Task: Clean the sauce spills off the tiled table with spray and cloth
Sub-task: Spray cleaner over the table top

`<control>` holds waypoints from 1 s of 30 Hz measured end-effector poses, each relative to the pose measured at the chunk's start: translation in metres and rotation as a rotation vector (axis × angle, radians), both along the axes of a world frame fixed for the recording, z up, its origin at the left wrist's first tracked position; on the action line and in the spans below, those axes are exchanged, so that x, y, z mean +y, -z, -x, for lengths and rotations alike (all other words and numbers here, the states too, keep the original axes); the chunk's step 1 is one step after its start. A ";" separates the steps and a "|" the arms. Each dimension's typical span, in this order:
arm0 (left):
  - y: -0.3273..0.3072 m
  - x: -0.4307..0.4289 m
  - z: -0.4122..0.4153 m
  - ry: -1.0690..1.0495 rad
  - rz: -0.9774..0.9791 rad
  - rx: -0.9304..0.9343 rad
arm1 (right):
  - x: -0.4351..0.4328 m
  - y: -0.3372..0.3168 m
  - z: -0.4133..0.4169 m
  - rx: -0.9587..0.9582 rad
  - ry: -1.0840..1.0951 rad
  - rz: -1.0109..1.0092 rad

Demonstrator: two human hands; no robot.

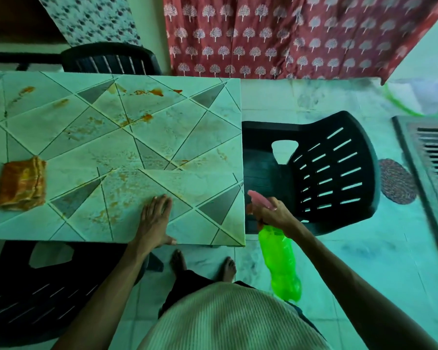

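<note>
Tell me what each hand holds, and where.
Right hand holds the spray bottle at its neck, below the pink head. Left hand holds nothing, flat on the table.

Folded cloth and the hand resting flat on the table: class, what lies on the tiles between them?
In the head view, only smeared orange sauce stains lie on the tiled table between the folded cloth and the left hand; no objects.

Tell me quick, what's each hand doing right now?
Left hand: open, flat on the tiled table, holding nothing.
Right hand: closed around the green spray bottle.
</note>
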State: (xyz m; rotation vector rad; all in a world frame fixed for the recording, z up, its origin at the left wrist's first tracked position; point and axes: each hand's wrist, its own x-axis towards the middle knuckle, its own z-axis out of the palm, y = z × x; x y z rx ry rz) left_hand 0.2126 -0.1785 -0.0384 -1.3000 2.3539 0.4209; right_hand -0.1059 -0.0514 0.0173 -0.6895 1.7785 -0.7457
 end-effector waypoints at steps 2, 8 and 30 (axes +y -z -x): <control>-0.002 0.000 -0.001 0.002 0.003 -0.001 | -0.006 -0.006 -0.011 0.033 -0.039 0.012; -0.004 0.001 -0.003 -0.018 0.000 0.039 | -0.025 -0.011 -0.028 -0.044 -0.133 0.055; 0.008 -0.003 -0.013 -0.028 -0.017 0.088 | 0.038 -0.008 -0.018 0.109 -0.196 -0.060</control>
